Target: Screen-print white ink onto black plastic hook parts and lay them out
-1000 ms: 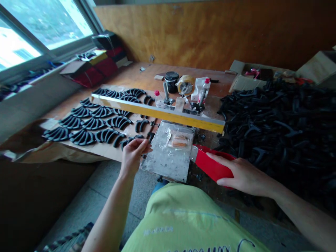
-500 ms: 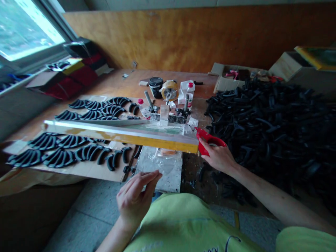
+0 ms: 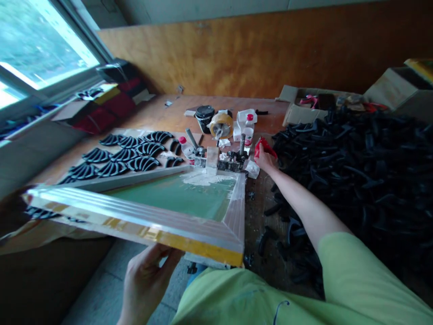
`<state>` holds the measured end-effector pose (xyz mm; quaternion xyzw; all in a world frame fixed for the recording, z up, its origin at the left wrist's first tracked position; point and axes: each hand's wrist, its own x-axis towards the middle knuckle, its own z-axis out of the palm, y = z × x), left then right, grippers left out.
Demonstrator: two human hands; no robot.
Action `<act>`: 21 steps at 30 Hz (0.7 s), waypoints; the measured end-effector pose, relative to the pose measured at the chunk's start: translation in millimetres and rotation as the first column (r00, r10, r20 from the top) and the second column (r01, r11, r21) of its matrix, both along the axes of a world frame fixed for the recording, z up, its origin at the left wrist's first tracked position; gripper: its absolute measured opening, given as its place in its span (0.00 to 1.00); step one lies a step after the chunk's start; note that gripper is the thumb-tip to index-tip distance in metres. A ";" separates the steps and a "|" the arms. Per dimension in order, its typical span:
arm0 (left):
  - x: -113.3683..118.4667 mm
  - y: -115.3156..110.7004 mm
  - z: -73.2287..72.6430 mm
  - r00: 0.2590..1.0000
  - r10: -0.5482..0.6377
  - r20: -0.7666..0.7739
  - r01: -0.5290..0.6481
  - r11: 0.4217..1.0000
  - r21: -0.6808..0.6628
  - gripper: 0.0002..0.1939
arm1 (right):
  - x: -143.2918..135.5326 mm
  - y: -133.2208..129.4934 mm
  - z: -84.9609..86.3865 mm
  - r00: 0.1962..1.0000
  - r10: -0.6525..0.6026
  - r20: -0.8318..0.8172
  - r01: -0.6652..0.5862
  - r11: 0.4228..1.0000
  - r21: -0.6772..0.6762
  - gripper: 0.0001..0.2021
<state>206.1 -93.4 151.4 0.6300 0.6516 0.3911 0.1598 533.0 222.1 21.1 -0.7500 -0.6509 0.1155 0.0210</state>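
Observation:
A screen printing frame (image 3: 199, 221) with silvery bars and green mesh tilts up toward me from a clamp (image 3: 219, 162) at its far side. Yellowish tape covers its front edge. My left hand (image 3: 145, 271) is at that edge from below, thumb and fingers closed against it; its fingertips are partly hidden by the frame. My right hand (image 3: 266, 161) reaches past the clamp's right side, its fingers wrapped on a red hand tool (image 3: 261, 148) resembling a tape dispenser. White paste lies on the mesh near the clamp.
Black curved parts (image 3: 125, 153) lie in fanned rows at left; a large heap of similar parts (image 3: 338, 180) covers the right side. Behind the clamp stand a black tub (image 3: 204, 118), a tape roll (image 3: 221, 125) and red-capped bottles (image 3: 248, 131). An open cardboard box (image 3: 304, 115) sits farther back.
The frame's front edge has come down and nearer to me. My left hand has moved from open space to that edge. My right hand has carried the red tool away toward the back.

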 end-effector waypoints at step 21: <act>24.1 -10.3 24.6 0.962 -0.263 -0.066 0.267 0.963 0.048 0.03 | -64.5 -283.3 52.8 0.115 0.281 -0.953 -0.582 0.796 0.165 0.40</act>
